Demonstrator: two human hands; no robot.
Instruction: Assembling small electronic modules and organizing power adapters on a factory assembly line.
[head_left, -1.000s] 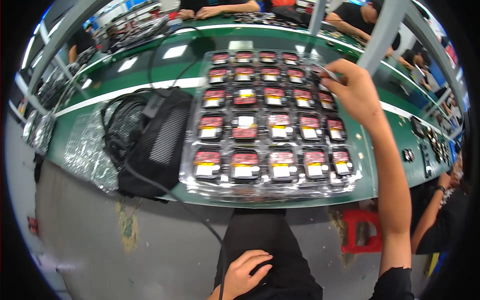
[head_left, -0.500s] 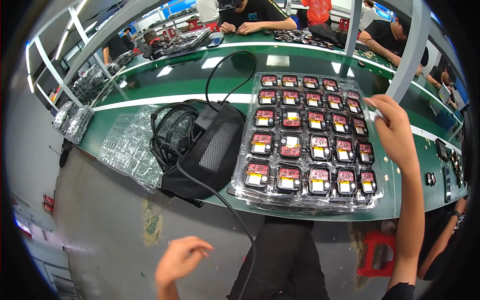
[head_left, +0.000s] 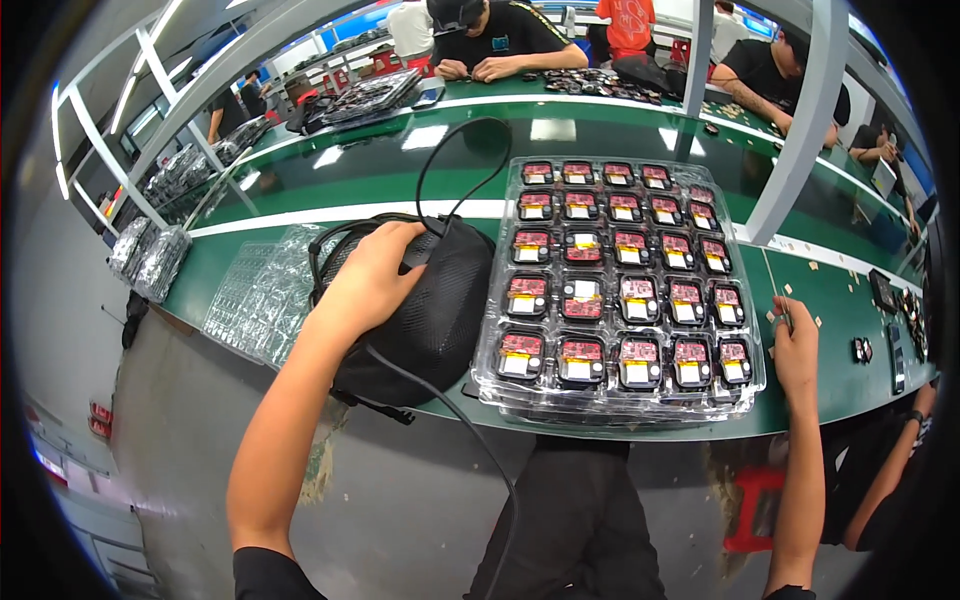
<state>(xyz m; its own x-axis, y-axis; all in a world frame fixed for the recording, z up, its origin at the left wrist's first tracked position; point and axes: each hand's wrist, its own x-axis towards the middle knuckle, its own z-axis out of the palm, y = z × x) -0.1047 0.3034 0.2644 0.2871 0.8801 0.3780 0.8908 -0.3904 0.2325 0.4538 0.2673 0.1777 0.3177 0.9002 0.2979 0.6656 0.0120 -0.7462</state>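
Observation:
My left hand (head_left: 375, 275) reaches onto the black mesh bag (head_left: 445, 300), its thumb and fingers around a small black box (head_left: 418, 252) with a cable, lying on top of the bag. Part of the box and the coiled cable is hidden under the hand. To the right of the tray stack, my right hand (head_left: 797, 345) is closed on a thin, slender tool (head_left: 784, 312), too fine to name surely. Beside it stands the clear plastic tray (head_left: 480, 375), with rows of black square-cased devices (head_left: 637, 300) showing red circuit boards and white-and-yellow parts.
Clear empty blister trays (head_left: 265, 290) lie left of the bag. A black cable (head_left: 470, 425) hangs over the table's front edge. Grey metal posts (head_left: 800, 140) rise behind the tray. Small pale pieces and black parts (head_left: 862, 350) lie at right. Co-workers sit across the green table (head_left: 560, 205).
My left hand has risen from below the table edge onto the bag and the black box. My right hand has drawn down and nearer along the tray's right side.

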